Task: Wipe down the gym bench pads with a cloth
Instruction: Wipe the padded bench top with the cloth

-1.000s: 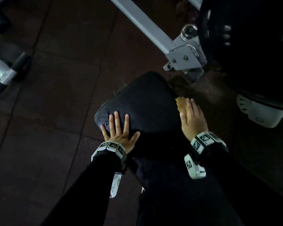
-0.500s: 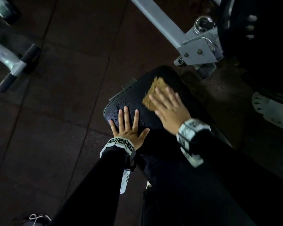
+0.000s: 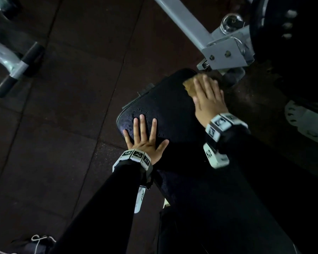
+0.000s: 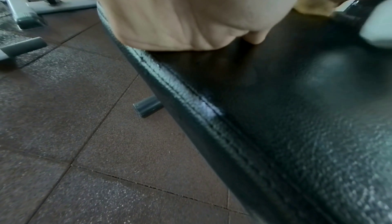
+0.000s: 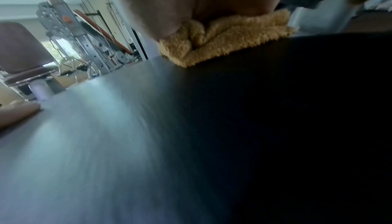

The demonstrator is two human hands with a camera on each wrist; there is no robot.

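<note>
- The pad [image 3: 165, 99] is black and textured, with a stitched seam along its left edge; it tilts away from the person toward a grey frame [image 3: 226, 52].
- The left hand [image 3: 145, 140] lies flat on the near left corner of the pad, fingers straight and spread, thumb out to the right; its grip is wide and holds nothing.
- In the left wrist view the heel of the left hand [image 4: 191, 13] presses on the pad [image 4: 297, 110] just inside the seam.
- Small water drops sit on the pad just ahead of the left fingertips [image 3: 141, 117].
- The right hand [image 3: 207, 98] lies palm down on the cloth [image 3: 189, 85] at the far right corner of the pad, fingers straight and close together; its grip is flat on the cloth rather than curled round it.
- The cloth is tan and fluffy; in the right wrist view it is bunched in folds [image 5: 222, 40] between the right hand [image 5: 201, 1] and the pad [image 5: 275, 110].
- Only the cloth's far and left edges show past the fingers in the head view.
- Both arms wear black sleeves [image 3: 103, 208] and white wristbands [image 3: 136, 155].
- The floor [image 3: 62, 125] is dark tiled rubber.
- Another grey machine foot [image 3: 11, 66] stands well apart to the left.
</note>
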